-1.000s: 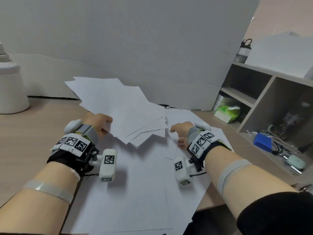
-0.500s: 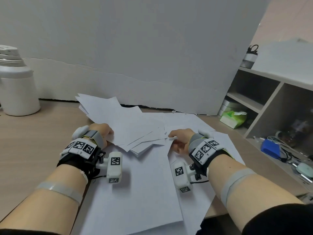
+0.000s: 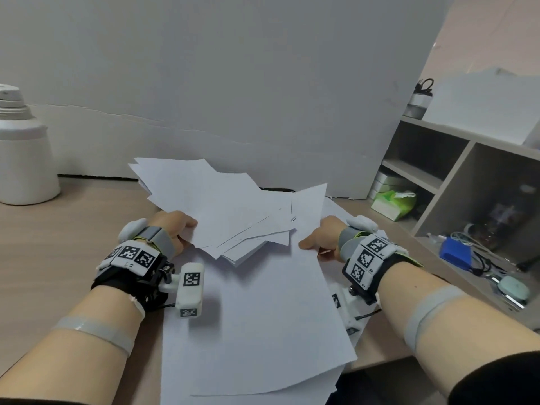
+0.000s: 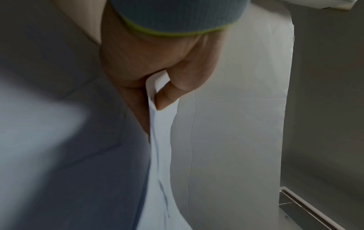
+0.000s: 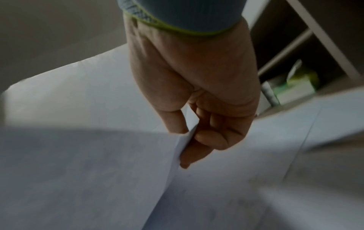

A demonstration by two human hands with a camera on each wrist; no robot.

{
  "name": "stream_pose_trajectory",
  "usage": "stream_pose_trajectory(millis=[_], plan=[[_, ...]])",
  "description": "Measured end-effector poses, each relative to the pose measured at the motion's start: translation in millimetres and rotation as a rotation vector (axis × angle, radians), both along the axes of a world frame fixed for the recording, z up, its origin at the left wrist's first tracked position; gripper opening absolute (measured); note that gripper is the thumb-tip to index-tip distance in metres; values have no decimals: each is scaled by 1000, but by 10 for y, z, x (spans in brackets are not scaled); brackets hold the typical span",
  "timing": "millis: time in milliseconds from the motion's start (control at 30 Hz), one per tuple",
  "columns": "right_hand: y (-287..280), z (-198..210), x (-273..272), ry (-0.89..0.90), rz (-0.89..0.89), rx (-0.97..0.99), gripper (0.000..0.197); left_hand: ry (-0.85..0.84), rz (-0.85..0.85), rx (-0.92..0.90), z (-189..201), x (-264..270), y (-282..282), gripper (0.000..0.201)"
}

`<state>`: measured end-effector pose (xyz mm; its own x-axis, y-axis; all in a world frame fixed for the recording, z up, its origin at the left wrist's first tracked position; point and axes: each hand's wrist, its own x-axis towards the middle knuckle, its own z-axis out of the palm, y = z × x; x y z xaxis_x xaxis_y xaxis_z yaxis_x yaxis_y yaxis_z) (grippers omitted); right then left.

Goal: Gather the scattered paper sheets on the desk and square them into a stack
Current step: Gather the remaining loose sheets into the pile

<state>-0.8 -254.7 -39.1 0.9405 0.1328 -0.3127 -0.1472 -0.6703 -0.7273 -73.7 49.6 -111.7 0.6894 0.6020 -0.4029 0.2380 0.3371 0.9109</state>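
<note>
Since the earlier frame, your right hand (image 3: 323,238) has slid rightward, pinching one sheet (image 5: 185,140). Your left hand (image 3: 175,226) grips the fanned bundle (image 3: 222,211) above loose sheets (image 3: 254,323) on the desk (image 3: 58,229). Jug (image 3: 20,159) left, shelf (image 3: 455,182) right.

White paper sheets (image 3: 222,211) fan unevenly over larger sheets (image 3: 257,323) overhanging the desk's near edge

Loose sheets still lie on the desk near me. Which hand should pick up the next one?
Right, probably. The right hand pinches just one sheet's edge and rests on the flat sheets. The left hand is gripping the fanned bundle off the desk.
</note>
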Motion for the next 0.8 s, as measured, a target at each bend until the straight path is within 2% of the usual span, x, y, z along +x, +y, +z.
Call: stream_pose_trajectory(millis=[67, 133, 167, 233, 333, 433, 500, 600, 800], plan=[[-145, 109, 32, -61, -23, -34, 38, -47, -21, -51, 36, -29, -37, 36], [-271, 178, 71, -128, -77, -32, 27, -97, -49, -52, -2, 10, 1, 54], [-327, 192, 91, -168, -121, -12, 22, -114, -70, -57, 0, 4, -25, 57], [-442, 191, 142, -210, -218, 40, 24, -146, -65, -81, -10, 6, -63, 51], [-567, 114, 186, -181, -326, 113, 34, -159, -54, -61, -32, 19, -101, 48], [-690, -124, 322, -155, -361, 139, 41, -154, -82, -81, -102, 54, -109, 50], [-710, -232, 322, -76, -360, 233, 45, -145, -104, -82, -128, 75, -148, 48], [-678, -284, 232, 48, -317, 274, 28, -135, -110, -83, -172, 91, -178, 48], [-594, -454, 300, 178, -279, 324, 23, -131, -114, -85, -245, 111, -186, 49]])
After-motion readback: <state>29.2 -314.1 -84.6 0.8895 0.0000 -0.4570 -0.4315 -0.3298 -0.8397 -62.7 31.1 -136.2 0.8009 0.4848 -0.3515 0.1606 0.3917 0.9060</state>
